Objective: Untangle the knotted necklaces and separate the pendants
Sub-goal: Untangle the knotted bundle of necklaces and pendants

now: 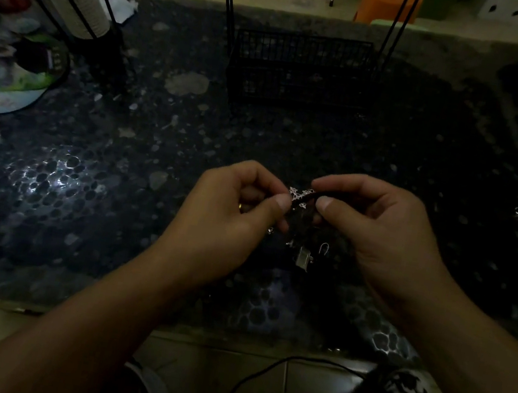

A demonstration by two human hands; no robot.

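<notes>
Left hand (235, 206): fingers pinch the small silver cross-shaped pendant (298, 196) from its left side.
Right hand (379, 226): fingers grip the dark cords of the knotted necklaces (311, 195).
Location: held above the dark pebble-patterned surface (91, 168).
Dangling: silver rectangular pendant (303, 258), silver hook clasp (323, 248).
Progress: apparently early; pendants clustered, nothing laid apart.

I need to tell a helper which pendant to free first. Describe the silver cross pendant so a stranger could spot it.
On the dark pebble-patterned table, look between the left hand and right hand. The silver cross pendant sits between both thumbs. Unlike the rectangular pendant dangling lower, it is cross-shaped with ornate tips.
</notes>
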